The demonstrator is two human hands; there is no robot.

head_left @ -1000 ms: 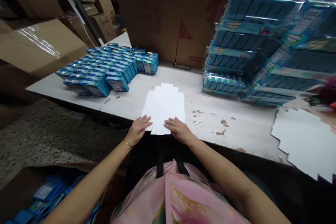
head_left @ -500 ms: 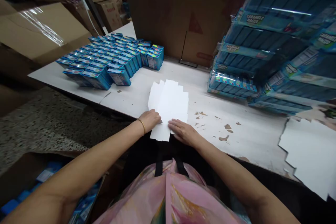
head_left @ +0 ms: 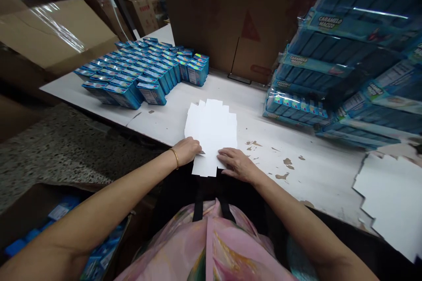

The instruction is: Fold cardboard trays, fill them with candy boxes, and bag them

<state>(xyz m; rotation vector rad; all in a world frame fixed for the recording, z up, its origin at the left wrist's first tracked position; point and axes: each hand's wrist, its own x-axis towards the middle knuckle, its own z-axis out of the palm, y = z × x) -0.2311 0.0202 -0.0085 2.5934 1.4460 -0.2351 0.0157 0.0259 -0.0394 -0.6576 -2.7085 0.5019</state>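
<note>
A flat white cardboard box blank (head_left: 216, 125) with stepped flaps lies on the table in front of me, its lower flap sticking out past the table's front edge. My left hand (head_left: 187, 150), with a gold bangle on the wrist, pinches the blank's lower left edge; a small flap is raised by the fingertips. On the lower right side of the blank rests my right hand (head_left: 238, 164), fingers stretched out flat and holding nothing. Beyond my left hand stand rows of small blue boxes (head_left: 151, 92).
Plastic-wrapped blue display boxes (head_left: 290, 107) are stacked at the right of the white table (head_left: 260, 140). More white blanks (head_left: 392, 202) lie at the far right. A large brown carton (head_left: 211, 22) stands behind. An open carton of blue boxes (head_left: 59, 213) sits low at left.
My right hand has shifted slightly right on the blank, its fingers a little more spread. The blank's left panel looks flatter. My left hand stays at the lower left edge.
</note>
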